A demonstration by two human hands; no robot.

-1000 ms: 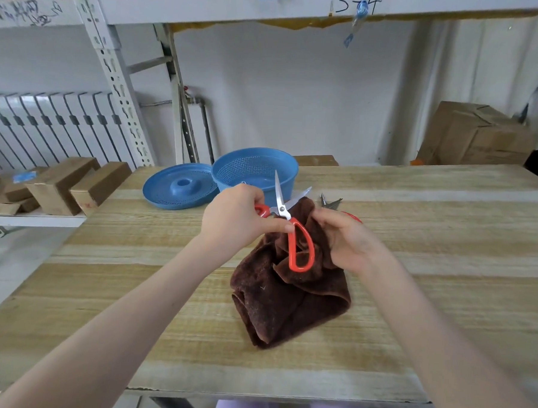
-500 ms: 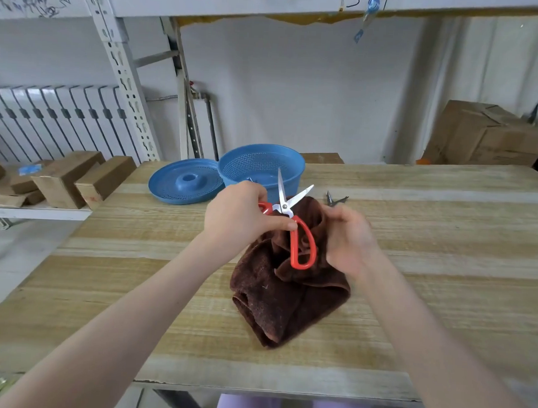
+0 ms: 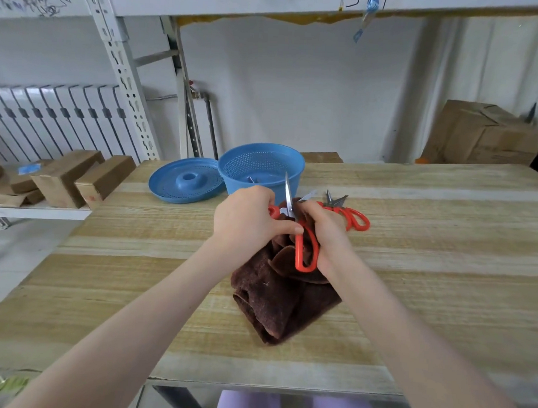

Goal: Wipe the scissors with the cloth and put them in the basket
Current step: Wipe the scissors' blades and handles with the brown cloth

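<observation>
My left hand [image 3: 248,221] grips one handle of the red-handled scissors [image 3: 305,252], whose blades stand spread apart and point up. My right hand [image 3: 325,235] holds the brown cloth [image 3: 278,301] bunched against the right blade near the pivot. The cloth's lower part lies on the wooden table. The blue mesh basket [image 3: 291,167] stands just behind my hands; something small and metallic lies inside it. A second pair of red-handled scissors [image 3: 351,216] lies on the table to the right of my hands.
A blue round lid [image 3: 184,180] lies left of the basket. Wooden blocks [image 3: 82,178] sit on a low shelf at the left. A cardboard box [image 3: 483,134] stands behind the table at the right. A metal rack upright [image 3: 122,68] rises at the back left.
My right hand has slid the cloth up along the scissors toward the blades. The second pair of scissors on the table is now uncovered. The view has shifted slightly.
</observation>
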